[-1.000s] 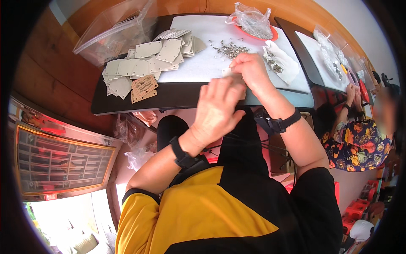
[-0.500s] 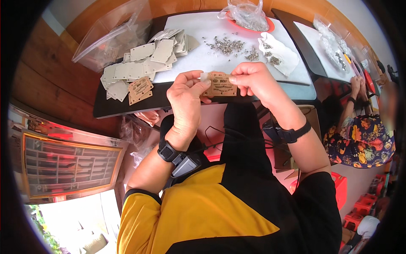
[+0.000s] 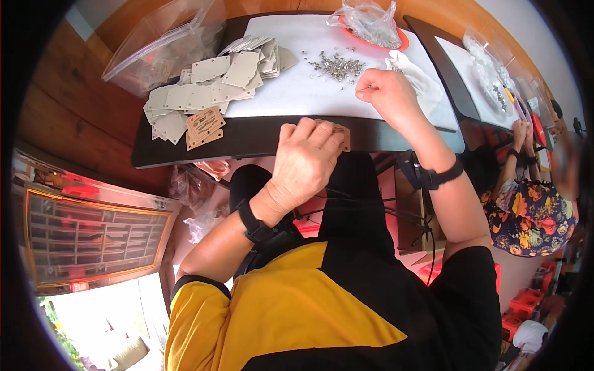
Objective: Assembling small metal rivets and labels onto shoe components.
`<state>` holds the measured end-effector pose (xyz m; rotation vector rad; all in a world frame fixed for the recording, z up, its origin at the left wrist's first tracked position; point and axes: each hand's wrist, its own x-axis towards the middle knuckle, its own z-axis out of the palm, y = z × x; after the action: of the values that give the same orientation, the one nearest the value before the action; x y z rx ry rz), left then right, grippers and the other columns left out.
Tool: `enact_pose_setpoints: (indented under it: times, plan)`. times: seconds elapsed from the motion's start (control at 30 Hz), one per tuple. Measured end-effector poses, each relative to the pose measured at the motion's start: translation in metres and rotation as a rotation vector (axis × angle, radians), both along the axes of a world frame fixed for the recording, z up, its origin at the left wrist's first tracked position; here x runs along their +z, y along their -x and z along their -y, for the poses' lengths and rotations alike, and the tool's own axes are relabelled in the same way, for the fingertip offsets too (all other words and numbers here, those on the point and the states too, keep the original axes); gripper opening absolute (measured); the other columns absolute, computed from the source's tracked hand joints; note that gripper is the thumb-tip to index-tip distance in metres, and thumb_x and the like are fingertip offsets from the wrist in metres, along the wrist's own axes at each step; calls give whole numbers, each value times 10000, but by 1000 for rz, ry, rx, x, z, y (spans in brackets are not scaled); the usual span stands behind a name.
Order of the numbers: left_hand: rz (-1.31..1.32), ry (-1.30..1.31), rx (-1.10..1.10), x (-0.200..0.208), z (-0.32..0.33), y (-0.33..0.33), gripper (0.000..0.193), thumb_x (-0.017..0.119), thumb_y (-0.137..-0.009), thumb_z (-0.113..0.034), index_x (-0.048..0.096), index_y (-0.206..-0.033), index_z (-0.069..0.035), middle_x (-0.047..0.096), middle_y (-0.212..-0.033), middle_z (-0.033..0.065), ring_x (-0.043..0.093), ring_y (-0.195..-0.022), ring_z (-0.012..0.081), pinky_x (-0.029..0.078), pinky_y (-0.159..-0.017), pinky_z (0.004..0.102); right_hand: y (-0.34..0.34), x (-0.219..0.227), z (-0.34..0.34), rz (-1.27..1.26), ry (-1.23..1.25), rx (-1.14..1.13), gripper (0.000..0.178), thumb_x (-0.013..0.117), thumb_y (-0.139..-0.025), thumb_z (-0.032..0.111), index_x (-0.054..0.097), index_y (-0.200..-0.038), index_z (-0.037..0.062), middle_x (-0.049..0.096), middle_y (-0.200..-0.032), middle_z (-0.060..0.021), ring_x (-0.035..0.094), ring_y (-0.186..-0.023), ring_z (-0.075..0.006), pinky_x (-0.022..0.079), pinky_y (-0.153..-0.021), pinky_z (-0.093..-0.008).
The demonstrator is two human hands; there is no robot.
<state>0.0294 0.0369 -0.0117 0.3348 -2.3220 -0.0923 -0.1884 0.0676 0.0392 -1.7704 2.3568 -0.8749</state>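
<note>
My left hand [image 3: 307,154] is closed over a brown printed card [image 3: 344,138] at the table's front edge. Most of the card is hidden beneath the fingers; its right end shows. Above the white sheet [image 3: 278,99], my right hand [image 3: 391,94] pinches a tiny dark, shiny metal piece [image 3: 369,86] between thumb and forefinger. Just beyond it lies a scattered heap of small silvery metal pieces [image 3: 336,67]. A crumpled white cloth or paper [image 3: 427,83] is partly hidden behind the right hand.
Left on the table are many pale grey cards [image 3: 204,96] and several brown cards [image 3: 204,127]. Behind stand a clear plastic box [image 3: 145,55] and a red bowl [image 3: 403,41] with a plastic bag [image 3: 371,25]. At right, another person's hands [image 3: 521,133] are at a second table.
My right hand has left the card and moved up over the white sheet, pinching a tiny piece. My left hand has turned palm down, lowering the card to the table edge.
</note>
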Motion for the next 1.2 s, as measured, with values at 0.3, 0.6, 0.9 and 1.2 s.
enact_pose_setpoints:
  times: [0.3,0.6,0.9,1.2]
  plan:
    - [30,-29,20,-2,-5,7,334,702,-683,-130,658,-1013,-105,576,-1037,43,533,-955,229,364,-801,387,19,13,41,-55,-226,-39,87,667,-771,174,700,-841,134,693,-816,-88,660,-826,-296,501,-707,-427]
    - [7,-101,14,-3,-1,6,317,705,-695,-157,676,-1010,-147,558,-1025,25,514,-948,222,353,-783,384,6,-12,72,-472,-108,177,274,646,-853,181,653,-1127,168,596,-1138,-44,578,-1069,-270,471,-883,-392]
    - [-40,-131,43,-9,0,8,275,717,-719,-174,686,-992,-162,567,-1030,8,519,-949,217,350,-790,379,8,-7,46,-416,-107,378,258,618,-876,127,602,-1133,142,570,-1177,-58,534,-1137,-289,453,-925,-421]
    - [-57,-161,56,-6,-3,10,251,713,-730,-163,689,-979,-146,574,-1027,17,518,-945,224,352,-790,387,32,-7,22,-603,-83,240,276,645,-856,169,632,-1131,160,592,-1151,-9,541,-1096,-254,426,-925,-420]
